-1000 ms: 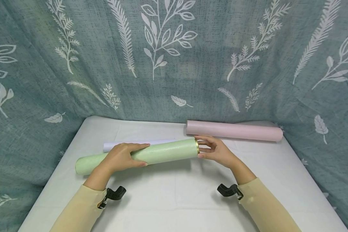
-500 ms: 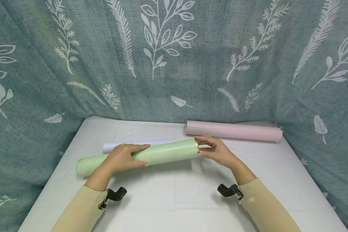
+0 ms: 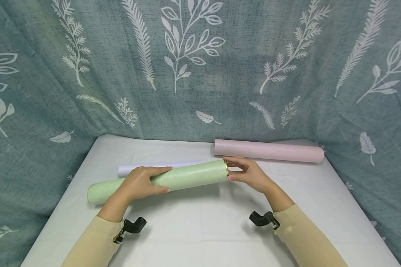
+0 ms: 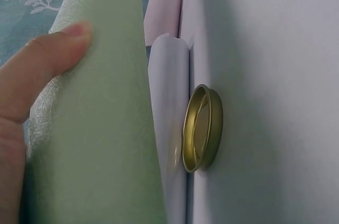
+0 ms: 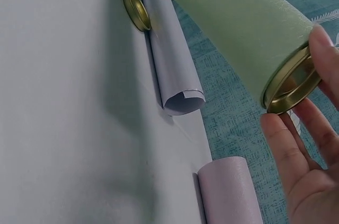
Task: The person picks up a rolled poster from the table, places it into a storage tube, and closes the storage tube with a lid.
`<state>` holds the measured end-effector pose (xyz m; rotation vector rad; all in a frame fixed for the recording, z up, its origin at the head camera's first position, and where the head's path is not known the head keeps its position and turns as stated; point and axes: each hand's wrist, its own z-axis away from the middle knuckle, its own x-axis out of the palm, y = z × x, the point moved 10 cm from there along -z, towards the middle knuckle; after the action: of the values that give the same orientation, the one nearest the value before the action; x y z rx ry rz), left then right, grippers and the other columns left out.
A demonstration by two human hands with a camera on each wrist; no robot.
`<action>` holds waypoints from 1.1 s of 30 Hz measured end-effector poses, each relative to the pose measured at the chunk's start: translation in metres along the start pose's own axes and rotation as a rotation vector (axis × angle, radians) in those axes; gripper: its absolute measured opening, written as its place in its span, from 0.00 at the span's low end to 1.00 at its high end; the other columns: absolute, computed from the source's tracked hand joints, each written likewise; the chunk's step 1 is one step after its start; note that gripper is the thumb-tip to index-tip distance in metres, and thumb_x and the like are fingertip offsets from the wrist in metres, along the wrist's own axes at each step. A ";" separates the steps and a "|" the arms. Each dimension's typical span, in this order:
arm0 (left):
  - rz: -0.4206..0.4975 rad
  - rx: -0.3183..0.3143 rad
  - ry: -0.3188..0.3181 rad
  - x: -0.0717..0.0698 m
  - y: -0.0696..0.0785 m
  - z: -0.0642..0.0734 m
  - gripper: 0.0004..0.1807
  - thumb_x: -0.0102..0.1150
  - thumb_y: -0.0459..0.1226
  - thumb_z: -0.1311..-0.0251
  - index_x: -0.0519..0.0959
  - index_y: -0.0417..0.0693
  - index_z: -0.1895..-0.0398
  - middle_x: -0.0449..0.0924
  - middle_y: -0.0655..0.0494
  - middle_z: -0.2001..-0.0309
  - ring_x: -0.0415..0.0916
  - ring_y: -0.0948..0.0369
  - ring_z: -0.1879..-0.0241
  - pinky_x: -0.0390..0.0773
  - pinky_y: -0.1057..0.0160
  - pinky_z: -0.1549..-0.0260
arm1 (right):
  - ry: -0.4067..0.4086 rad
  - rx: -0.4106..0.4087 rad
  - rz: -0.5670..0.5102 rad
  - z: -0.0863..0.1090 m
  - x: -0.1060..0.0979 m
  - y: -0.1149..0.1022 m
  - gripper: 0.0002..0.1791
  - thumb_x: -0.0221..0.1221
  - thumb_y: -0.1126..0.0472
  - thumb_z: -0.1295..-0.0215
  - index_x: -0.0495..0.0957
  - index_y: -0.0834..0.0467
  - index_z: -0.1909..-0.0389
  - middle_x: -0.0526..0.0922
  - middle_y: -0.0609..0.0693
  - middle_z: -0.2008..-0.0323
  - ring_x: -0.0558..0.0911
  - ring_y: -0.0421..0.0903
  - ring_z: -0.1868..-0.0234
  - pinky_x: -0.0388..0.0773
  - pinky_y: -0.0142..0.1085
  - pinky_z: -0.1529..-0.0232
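Observation:
A light green cardboard tube (image 3: 194,175) is held above the table, its right end raised higher than its left. My left hand (image 3: 138,183) grips it around the middle, thumb along the near side. At the right end sits a gold metal lid (image 5: 290,82). My right hand (image 3: 250,174) pinches that lid by its rim with spread, curved fingers. Another gold lid (image 4: 203,128) stands on edge on the table, against a rolled sheet of white paper (image 5: 168,49). In the head view the green tube hides this second lid.
A pink tube (image 3: 269,150) lies along the back right edge of the white-covered table (image 3: 200,230). Beyond the table hangs a teal curtain (image 3: 194,89) with white leaf prints. A black wrist camera mount (image 3: 133,226) juts from the left sleeve.
Both hands and the green tube keep nearly the same pose. The whole head view has shifted very slightly.

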<state>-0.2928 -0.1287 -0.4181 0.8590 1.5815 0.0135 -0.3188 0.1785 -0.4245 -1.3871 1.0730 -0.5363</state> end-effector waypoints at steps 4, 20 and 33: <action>-0.003 0.004 0.015 0.000 0.001 0.001 0.38 0.75 0.60 0.54 0.79 0.67 0.36 0.83 0.62 0.44 0.80 0.54 0.45 0.78 0.49 0.47 | 0.011 -0.012 0.006 -0.001 0.000 -0.003 0.37 0.71 0.69 0.43 0.70 0.67 0.32 0.73 0.56 0.36 0.78 0.47 0.40 0.81 0.40 0.47; 0.010 0.028 0.061 -0.005 0.003 0.002 0.37 0.77 0.58 0.55 0.80 0.67 0.37 0.83 0.62 0.44 0.81 0.55 0.45 0.78 0.50 0.46 | 0.030 -0.038 -0.041 -0.007 0.002 -0.010 0.38 0.72 0.70 0.45 0.70 0.69 0.33 0.75 0.59 0.40 0.78 0.42 0.40 0.79 0.37 0.44; 0.015 0.012 0.047 -0.001 0.003 0.002 0.37 0.76 0.59 0.55 0.79 0.69 0.37 0.83 0.63 0.44 0.80 0.55 0.43 0.77 0.51 0.44 | 0.070 -0.019 -0.058 -0.010 0.001 -0.001 0.37 0.73 0.71 0.48 0.72 0.69 0.36 0.77 0.51 0.44 0.79 0.44 0.44 0.81 0.36 0.50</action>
<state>-0.2893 -0.1281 -0.4158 0.8858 1.6205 0.0352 -0.3263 0.1729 -0.4221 -1.4281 1.0994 -0.6223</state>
